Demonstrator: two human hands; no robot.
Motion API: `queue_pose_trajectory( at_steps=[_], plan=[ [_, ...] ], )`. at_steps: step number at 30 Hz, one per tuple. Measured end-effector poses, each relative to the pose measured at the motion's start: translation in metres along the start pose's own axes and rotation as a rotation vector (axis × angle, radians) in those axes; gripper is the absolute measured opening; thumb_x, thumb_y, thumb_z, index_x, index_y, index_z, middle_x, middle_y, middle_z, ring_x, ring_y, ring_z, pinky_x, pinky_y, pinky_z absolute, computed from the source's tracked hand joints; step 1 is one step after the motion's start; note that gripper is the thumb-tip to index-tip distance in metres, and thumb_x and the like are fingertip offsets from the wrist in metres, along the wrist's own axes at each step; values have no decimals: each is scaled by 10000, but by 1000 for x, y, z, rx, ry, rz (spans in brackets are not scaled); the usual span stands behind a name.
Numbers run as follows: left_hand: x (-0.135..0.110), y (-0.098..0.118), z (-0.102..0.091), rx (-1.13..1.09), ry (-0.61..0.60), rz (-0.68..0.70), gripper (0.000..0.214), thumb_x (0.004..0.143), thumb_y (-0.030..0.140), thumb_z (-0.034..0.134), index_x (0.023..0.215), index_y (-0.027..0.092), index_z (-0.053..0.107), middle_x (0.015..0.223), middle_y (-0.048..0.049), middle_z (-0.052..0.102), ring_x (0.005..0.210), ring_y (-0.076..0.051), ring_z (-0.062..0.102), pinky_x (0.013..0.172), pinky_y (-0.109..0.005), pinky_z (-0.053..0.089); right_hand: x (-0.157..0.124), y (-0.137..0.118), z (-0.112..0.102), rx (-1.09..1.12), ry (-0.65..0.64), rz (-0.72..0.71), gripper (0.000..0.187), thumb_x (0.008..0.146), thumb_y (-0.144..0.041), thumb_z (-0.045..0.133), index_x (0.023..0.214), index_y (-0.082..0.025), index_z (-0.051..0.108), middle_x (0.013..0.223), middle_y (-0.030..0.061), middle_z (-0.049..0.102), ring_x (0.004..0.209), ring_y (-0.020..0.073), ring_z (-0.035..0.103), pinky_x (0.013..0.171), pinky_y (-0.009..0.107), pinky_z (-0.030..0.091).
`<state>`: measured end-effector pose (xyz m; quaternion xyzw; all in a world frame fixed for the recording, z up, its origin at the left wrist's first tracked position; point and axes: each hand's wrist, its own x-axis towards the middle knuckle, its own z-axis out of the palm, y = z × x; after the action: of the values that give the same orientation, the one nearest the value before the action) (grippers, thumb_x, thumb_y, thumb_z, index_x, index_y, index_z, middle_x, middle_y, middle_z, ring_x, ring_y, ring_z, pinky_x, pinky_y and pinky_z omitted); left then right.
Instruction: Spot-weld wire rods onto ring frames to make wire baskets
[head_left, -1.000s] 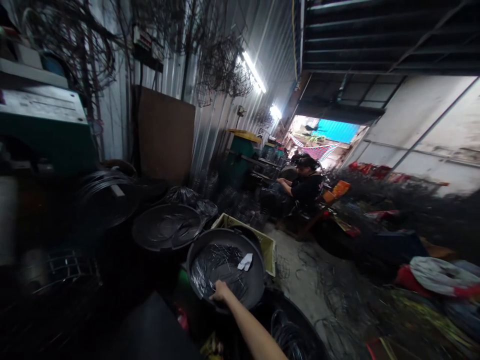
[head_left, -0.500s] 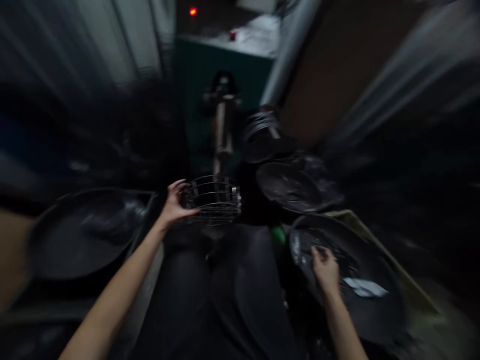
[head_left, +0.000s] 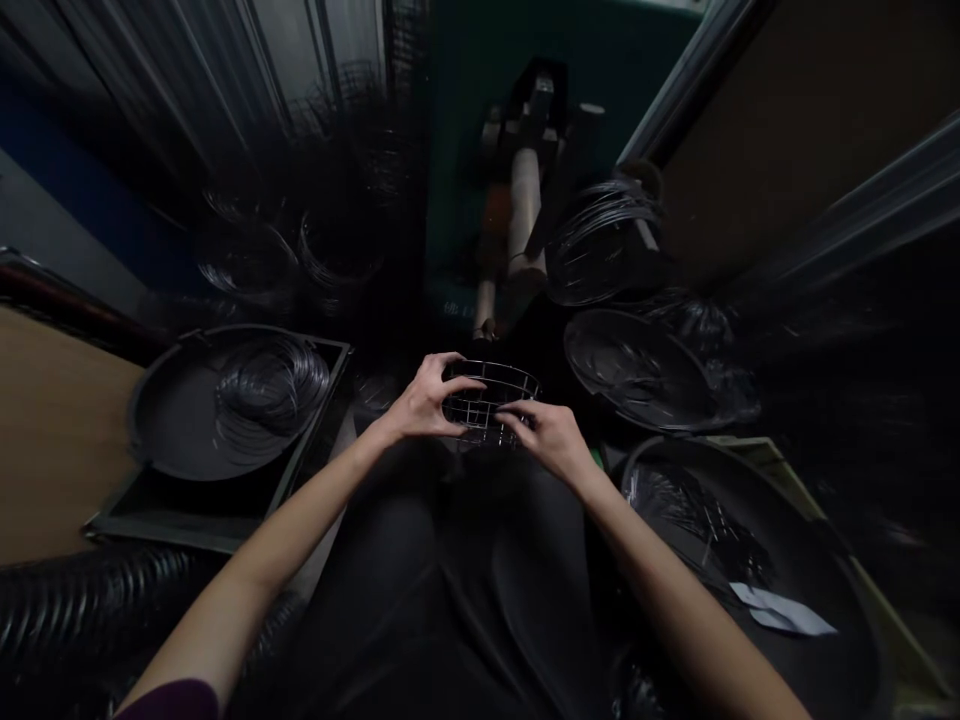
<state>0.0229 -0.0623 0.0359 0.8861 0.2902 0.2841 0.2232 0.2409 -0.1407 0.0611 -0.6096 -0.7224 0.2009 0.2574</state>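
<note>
A small round wire basket (head_left: 491, 398) sits in front of my knees, below a machine with a wooden lever (head_left: 525, 215). My left hand (head_left: 424, 400) curls round the basket's left rim. My right hand (head_left: 547, 438) pinches its near right side with fingers together; whether a wire piece is in them I cannot make out. A black pan of short wire pieces (head_left: 750, 560) with a white scrap of paper (head_left: 784, 610) lies at my right.
At the left, a black pan with coiled wire rings (head_left: 225, 405) rests in a metal tray. Another black pan (head_left: 637, 368) and a wire coil (head_left: 600, 240) sit to the right of the machine. Corrugated metal wall behind, wooden board at far left.
My view swung from the aisle down to the basket. My right hand left the pan of wire pieces and came to the basket; my left hand closed on its rim.
</note>
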Motion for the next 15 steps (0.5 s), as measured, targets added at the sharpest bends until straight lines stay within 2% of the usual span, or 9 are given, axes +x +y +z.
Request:
queue_pose_trajectory(
  at_steps=[3,6,9,15],
  plan=[
    [-3,-6,2,-1,10,-48,667,598,371,785,1220,246,578,1275,-117,342,1198,-320,369,1024,-497,370,-2,1,8,-342,-9,-232,339,851,-358,590,1146,-202,650,1066,55,699,796,180,689,629,238,495],
    [-3,-10,2,-33,25,-101,692,585,359,796,1231,257,567,1265,-109,340,1200,-315,373,1031,-496,370,0,3,9,-508,12,-370,325,871,-293,558,1183,-235,628,1085,23,692,718,151,689,537,212,461],
    [3,-14,-1,-78,38,-129,700,571,330,805,1226,259,568,1263,-103,338,1219,-311,366,1040,-479,373,11,4,4,-540,39,-421,292,899,-292,518,1160,-257,642,1066,13,699,695,134,683,542,205,457],
    [21,-21,-7,-100,57,-134,701,569,335,807,1223,268,564,1260,-91,347,1207,-297,389,1046,-475,376,30,2,-8,-595,55,-427,287,910,-326,496,1148,-282,649,1058,9,703,637,114,664,519,189,429]
  ],
)
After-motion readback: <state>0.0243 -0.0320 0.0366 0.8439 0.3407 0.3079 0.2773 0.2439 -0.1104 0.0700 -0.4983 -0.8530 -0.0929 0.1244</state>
